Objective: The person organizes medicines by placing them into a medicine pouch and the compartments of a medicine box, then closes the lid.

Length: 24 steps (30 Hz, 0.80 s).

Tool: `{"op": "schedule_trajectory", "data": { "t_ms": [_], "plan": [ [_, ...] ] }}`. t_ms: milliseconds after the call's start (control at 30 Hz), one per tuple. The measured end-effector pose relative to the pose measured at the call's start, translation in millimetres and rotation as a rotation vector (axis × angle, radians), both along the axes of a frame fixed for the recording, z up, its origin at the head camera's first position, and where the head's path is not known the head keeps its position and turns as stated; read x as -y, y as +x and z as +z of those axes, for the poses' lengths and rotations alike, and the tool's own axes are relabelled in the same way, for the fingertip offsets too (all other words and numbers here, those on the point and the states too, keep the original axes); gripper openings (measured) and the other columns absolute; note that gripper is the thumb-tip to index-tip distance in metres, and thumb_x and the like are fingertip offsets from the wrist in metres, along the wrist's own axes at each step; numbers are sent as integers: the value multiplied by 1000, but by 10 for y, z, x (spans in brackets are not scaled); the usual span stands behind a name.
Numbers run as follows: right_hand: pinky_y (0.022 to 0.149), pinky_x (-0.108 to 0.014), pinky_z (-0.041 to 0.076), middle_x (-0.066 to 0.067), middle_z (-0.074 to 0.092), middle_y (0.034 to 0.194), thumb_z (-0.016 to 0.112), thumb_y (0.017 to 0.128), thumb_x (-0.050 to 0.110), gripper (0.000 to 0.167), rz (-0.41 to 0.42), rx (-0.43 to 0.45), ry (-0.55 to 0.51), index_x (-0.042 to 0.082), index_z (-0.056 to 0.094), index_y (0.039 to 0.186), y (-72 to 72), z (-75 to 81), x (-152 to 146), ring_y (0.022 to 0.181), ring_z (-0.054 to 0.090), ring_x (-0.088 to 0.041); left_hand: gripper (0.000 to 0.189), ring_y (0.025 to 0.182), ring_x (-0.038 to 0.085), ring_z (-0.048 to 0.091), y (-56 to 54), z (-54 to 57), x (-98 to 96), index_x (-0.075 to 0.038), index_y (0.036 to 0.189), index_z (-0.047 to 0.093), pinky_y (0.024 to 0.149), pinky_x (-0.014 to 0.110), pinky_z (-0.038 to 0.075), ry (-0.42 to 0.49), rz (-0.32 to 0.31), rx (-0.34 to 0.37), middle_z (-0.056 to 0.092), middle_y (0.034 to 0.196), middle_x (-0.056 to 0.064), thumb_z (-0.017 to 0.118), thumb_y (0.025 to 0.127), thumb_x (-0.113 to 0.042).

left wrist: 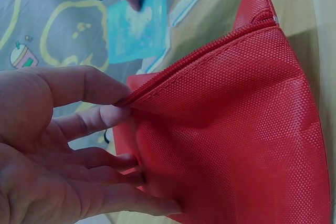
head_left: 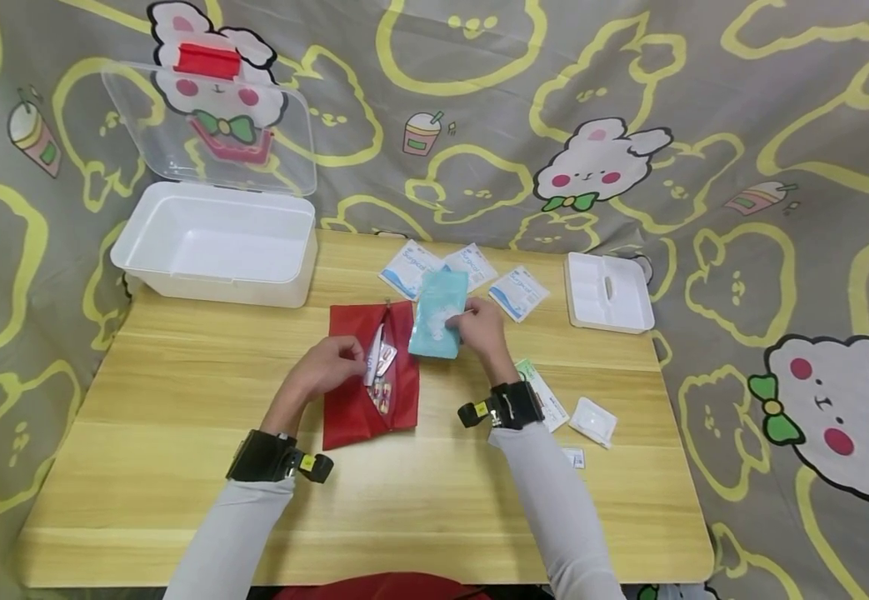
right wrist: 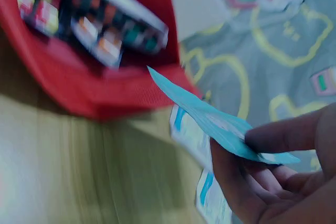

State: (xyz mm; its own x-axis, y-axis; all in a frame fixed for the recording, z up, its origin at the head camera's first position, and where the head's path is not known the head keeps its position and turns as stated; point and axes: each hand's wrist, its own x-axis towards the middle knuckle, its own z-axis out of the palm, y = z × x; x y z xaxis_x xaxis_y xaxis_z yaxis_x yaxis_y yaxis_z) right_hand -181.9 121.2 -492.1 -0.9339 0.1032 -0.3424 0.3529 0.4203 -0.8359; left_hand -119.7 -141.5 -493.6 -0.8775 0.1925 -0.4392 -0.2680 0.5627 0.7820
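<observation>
I pinch the teal packet (head_left: 440,312) by its near right edge in my right hand (head_left: 481,333), thumb and fingertips closed on it; it leans out to the left of that grip, beside the mouth of the red pouch (head_left: 347,408). My left hand (head_left: 327,367) has the pouch's zippered edge pinched between thumb and index finger, the other fingers spread along the outside of the red cloth. The pouch lies to the right of this left grip, unzipped, and in its opening, just beside my left fingertips, I see a white pack (head_left: 375,354), a silvery blister pack (head_left: 386,360) and red-and-yellow capsules (head_left: 382,396).

Beyond my right grip lie 3 white-and-blue packets (head_left: 519,292) marked "Surgical", 2 of them close together behind the teal packet and 1 farther right. Nearer to me than that grip, and right of it, are a green-and-white box (head_left: 544,396) partly behind my wrist, a white packet (head_left: 594,422) and a small white item (head_left: 575,457). Well to its right and beyond stands a white tray (head_left: 610,322) with a handle. Beyond my left grip, to its left, a white bin (head_left: 239,290) stands with its clear lid (head_left: 295,137) raised.
</observation>
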Motion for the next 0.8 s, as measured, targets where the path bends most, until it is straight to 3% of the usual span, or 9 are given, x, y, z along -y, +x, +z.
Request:
{"op": "schedule_trajectory", "data": {
  "t_ms": [67, 200, 367, 567, 800],
  "plan": [
    [64, -28, 49, -5, 59, 83, 69, 83, 7, 9, 40, 45, -56, 6, 61, 86, 81, 44, 11, 73, 57, -17, 9, 91, 26, 56, 0, -1, -5, -8, 90, 60, 69, 31, 46, 2, -3, -1, 60, 98, 13, 65, 93, -15],
    [69, -28, 53, -7, 68, 91, 71, 83, 8, 15, 120, 122, -111, 3, 69, 97, 217, 53, 15, 77, 64, -17, 9, 91, 25, 56, 6, 3, -13, -9, 90, 60, 69, 30, 46, -1, -6, -2, 59, 99, 12, 65, 93, -15],
    [67, -27, 48, -3, 64, 79, 70, 82, 7, 7, 217, 149, -111, 4, 66, 87, 346, 68, 39, 72, 61, -15, 9, 89, 24, 55, 3, 7, -11, -9, 89, 60, 68, 30, 44, -13, -6, -8, 58, 96, 11, 65, 93, -15],
    [64, -25, 42, -1, 60, 71, 70, 81, 7, 10, 310, 159, -104, 8, 61, 76, 367, 45, 113, 67, 55, -14, 9, 86, 24, 54, -1, 21, -12, -9, 88, 60, 68, 31, 42, -24, -10, -22, 56, 92, 10, 65, 92, -14],
    [67, -25, 46, -3, 66, 81, 71, 84, 8, 7, 348, 175, -98, 6, 68, 90, 369, -43, 265, 73, 60, -15, 9, 91, 25, 55, -2, 27, -23, -10, 89, 60, 69, 30, 45, -38, -14, 8, 57, 93, 11, 67, 92, -16]
  ]
}}
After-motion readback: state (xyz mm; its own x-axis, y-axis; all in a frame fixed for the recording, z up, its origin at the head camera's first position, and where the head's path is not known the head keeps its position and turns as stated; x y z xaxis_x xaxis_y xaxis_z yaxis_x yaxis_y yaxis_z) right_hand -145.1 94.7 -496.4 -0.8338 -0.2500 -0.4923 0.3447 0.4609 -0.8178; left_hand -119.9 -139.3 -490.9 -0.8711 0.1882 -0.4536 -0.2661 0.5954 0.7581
